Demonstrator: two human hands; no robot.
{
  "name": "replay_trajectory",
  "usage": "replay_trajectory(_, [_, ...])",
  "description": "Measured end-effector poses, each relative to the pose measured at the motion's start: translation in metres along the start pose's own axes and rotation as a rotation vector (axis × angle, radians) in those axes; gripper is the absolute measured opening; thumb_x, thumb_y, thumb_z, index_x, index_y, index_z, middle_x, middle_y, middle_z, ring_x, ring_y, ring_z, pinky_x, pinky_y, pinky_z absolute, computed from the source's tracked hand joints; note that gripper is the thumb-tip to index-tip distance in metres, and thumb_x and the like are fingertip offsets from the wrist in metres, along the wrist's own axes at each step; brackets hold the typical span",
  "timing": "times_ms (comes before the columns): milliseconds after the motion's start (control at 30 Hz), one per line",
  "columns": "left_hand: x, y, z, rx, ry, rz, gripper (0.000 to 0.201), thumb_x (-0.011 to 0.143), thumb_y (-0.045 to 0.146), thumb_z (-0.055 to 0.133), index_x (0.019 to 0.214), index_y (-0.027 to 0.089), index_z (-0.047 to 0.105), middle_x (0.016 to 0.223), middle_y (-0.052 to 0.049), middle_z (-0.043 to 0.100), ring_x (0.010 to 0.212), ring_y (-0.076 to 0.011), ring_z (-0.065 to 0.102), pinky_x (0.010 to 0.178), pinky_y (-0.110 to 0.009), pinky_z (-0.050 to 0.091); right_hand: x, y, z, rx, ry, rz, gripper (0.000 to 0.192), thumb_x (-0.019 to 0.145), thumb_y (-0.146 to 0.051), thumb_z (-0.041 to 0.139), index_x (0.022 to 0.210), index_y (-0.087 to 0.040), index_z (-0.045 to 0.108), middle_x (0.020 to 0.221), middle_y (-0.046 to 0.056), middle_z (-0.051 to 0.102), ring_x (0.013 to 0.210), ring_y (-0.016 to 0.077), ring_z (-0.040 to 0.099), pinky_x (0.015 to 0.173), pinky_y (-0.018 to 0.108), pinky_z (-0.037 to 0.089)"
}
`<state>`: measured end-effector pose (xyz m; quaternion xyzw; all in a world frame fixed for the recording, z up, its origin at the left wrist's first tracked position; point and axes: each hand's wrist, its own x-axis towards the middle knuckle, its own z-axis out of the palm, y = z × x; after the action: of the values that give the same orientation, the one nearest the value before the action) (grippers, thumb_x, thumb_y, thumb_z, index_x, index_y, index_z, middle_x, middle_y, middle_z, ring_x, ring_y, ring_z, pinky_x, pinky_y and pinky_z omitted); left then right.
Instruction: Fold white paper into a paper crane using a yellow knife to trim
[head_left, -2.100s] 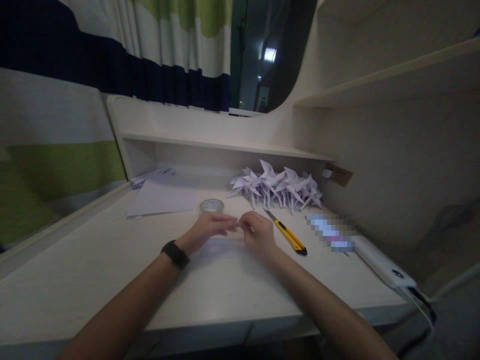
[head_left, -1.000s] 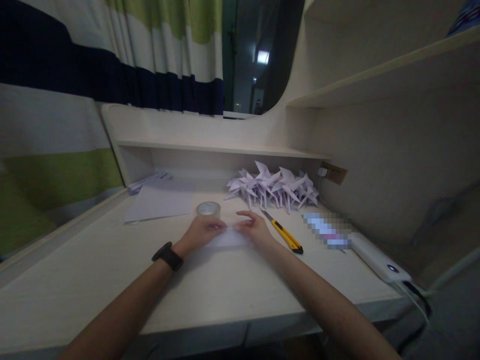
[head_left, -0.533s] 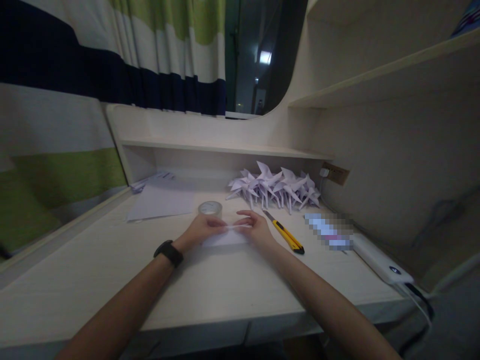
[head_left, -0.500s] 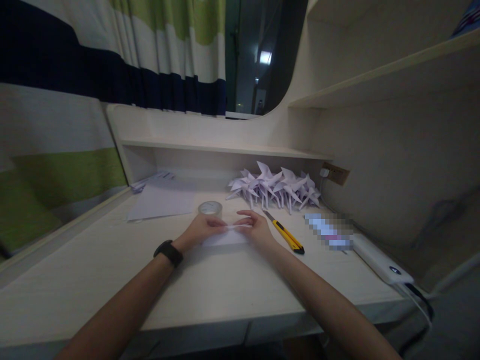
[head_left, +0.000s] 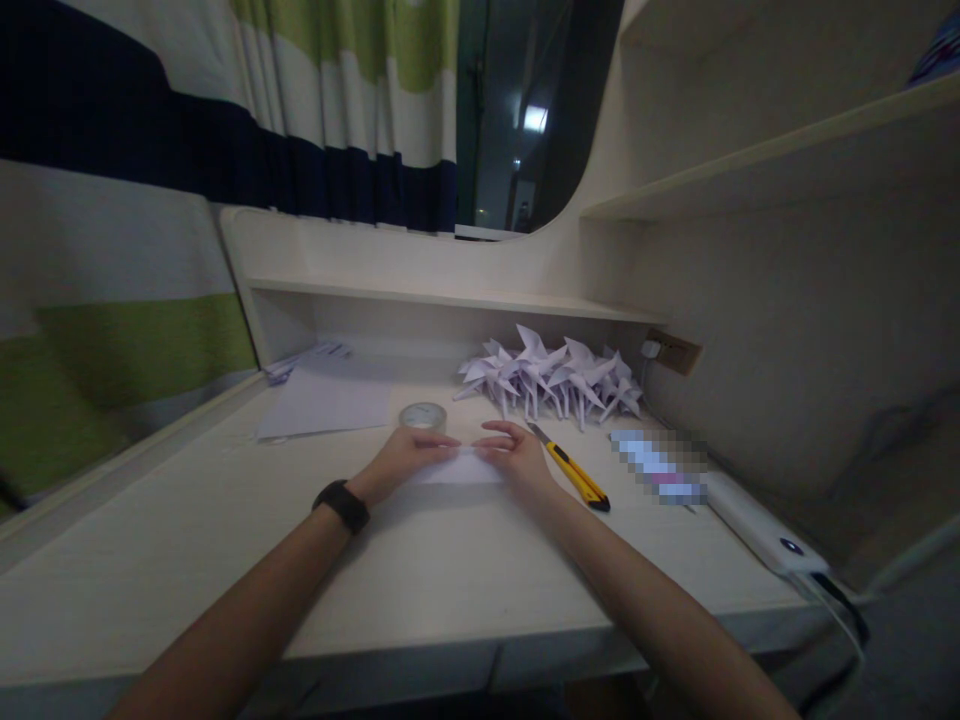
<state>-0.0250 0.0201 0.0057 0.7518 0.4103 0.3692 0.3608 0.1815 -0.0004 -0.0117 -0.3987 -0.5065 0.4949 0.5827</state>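
Note:
A small sheet of white paper (head_left: 461,468) lies low over the desk between my hands, its far edge pinched. My left hand (head_left: 409,458), with a black watch on the wrist, grips that edge between thumb and fingers. On the other side my right hand (head_left: 517,455) pinches the same edge, some of its fingers lifted. Just behind my left hand is a roll of clear tape (head_left: 422,416). A yellow utility knife (head_left: 577,478) with its blade out rests to the right of my right hand.
Several white paper pinwheels (head_left: 551,375) are heaped at the back. Larger white sheets (head_left: 330,395) lie back left. On the right are a blurred-out phone (head_left: 656,468) and a white power strip (head_left: 765,520) with cables. A low shelf (head_left: 450,298) overhangs the desk's rear.
The paper's far edge, raised as a thin fold before, now looks flatter. Both hands stay on it with only slight finger movement. The whole view has shifted a little.

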Motion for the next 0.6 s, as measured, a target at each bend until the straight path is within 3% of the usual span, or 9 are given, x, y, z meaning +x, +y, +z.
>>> replay_trajectory(333, [0.0, 0.003, -0.002, -0.05, 0.009, -0.011, 0.026, 0.069, 0.033, 0.074, 0.089, 0.017, 0.077, 0.091, -0.008, 0.075, 0.084, -0.0239, 0.065, 0.078, -0.033, 0.048, 0.0015, 0.002, -0.002, 0.008, -0.033, -0.006, 0.056, 0.05, -0.027, 0.085, 0.101, -0.018, 0.066, 0.084, 0.008, 0.075, 0.068, 0.0207, 0.068, 0.061, 0.03, 0.051])
replay_trajectory(600, [-0.0008, 0.0029, -0.0044, -0.033, -0.042, 0.015, 0.034, 0.074, 0.04, 0.07, 0.098, 0.016, 0.075, 0.094, -0.009, 0.074, 0.084, -0.0235, 0.065, 0.075, -0.032, 0.048, 0.0007, -0.0005, -0.0026, -0.027, -0.043, -0.024, 0.053, 0.051, -0.027, 0.085, 0.1, -0.017, 0.066, 0.084, 0.009, 0.075, 0.068, 0.0211, 0.068, 0.057, 0.029, 0.05])
